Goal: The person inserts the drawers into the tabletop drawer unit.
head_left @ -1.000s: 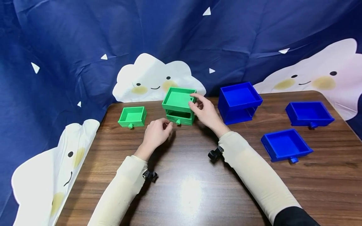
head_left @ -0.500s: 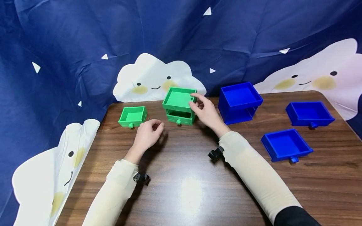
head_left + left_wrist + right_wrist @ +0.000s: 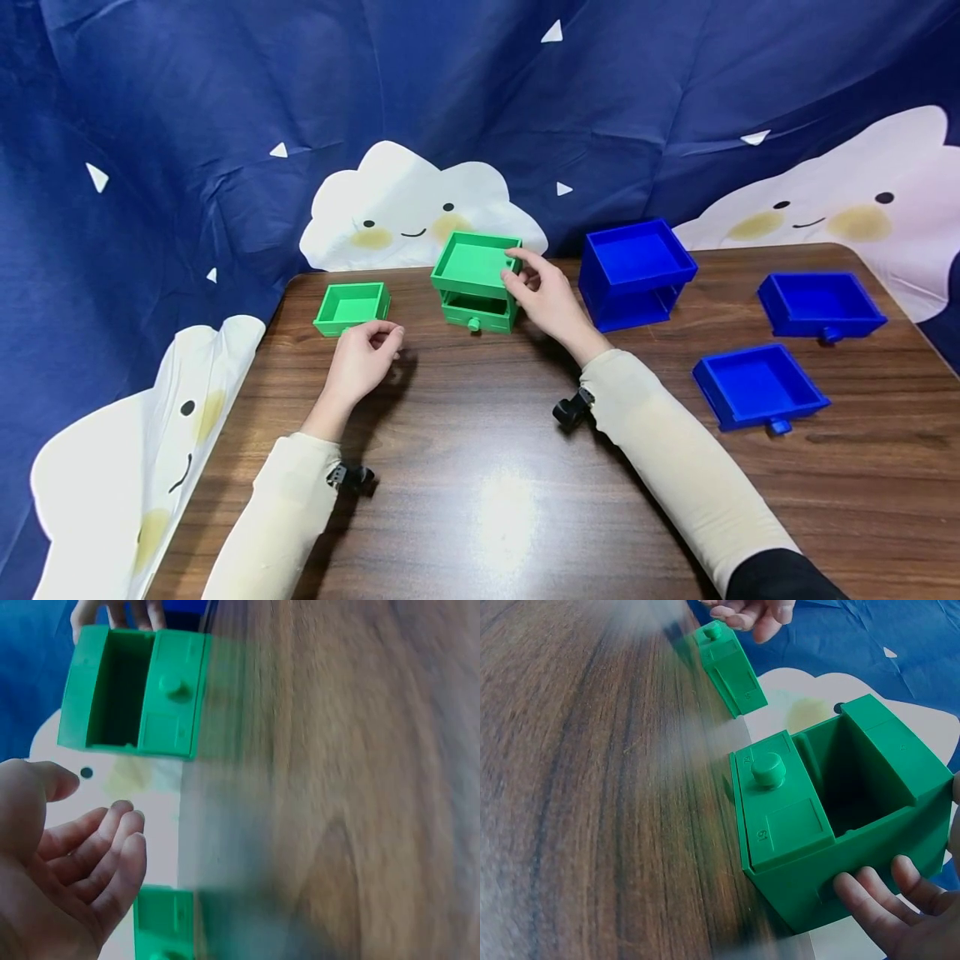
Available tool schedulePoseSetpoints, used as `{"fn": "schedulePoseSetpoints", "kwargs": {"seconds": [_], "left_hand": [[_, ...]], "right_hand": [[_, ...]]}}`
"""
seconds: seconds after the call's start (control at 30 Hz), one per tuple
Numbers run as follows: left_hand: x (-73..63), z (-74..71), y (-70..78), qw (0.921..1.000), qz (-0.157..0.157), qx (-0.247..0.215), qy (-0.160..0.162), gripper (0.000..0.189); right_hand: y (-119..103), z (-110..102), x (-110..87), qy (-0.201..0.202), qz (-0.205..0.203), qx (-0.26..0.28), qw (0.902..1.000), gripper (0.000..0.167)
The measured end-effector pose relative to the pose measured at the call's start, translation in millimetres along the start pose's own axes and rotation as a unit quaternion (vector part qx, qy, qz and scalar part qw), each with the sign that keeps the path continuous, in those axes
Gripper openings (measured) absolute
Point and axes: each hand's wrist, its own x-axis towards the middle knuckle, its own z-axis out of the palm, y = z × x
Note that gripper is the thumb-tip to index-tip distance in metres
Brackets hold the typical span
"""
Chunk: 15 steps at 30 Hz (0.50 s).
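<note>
My right hand (image 3: 551, 302) holds a small green drawer cabinet (image 3: 472, 265) by its right side. In the right wrist view, its fingertips (image 3: 855, 889) lie on the side wall and the thumb is mostly out of frame. One drawer with a round knob (image 3: 768, 770) fills the cabinet's lower slot; the upper slot gapes. My left hand (image 3: 360, 362) holds nothing, its fingers loosely bent. It hovers by the front right corner of a loose green drawer (image 3: 351, 307), hiding part of the drawer's front and knob in the head view.
A blue cabinet (image 3: 633, 254) with a hollow front stands right of the green one. Farther right, two blue drawers (image 3: 821, 298) with knobs lie on the wooden table (image 3: 480, 467). A dark blue cloth (image 3: 450, 92) with clouds hangs behind the table's far edge.
My left hand has moved left from the green cabinet's front toward the loose green drawer. The right hand and the cabinet stay in place.
</note>
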Motion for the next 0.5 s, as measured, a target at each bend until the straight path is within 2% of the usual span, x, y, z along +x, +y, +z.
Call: {"fn": "schedulePoseSetpoints", "kwargs": {"seconds": [0.23, 0.37, 0.5], "left_hand": [[-2.5, -11.0, -11.3, 0.9983, -0.041, -0.040, 0.001, 0.030], [-2.2, -18.5, -18.2, 0.9941, -0.074, -0.079, 0.005, 0.034], [-2.3, -25.6, -26.3, 0.9901, -0.102, -0.095, 0.014, 0.037]], "right_hand": [[1, 0, 0.3, 0.002, -0.001, 0.000, 1.0000, 0.043], [3, 1, 0.6, 0.004, -0.002, -0.003, 1.0000, 0.043], [3, 1, 0.9, 0.005, -0.003, -0.002, 1.0000, 0.043]]}}
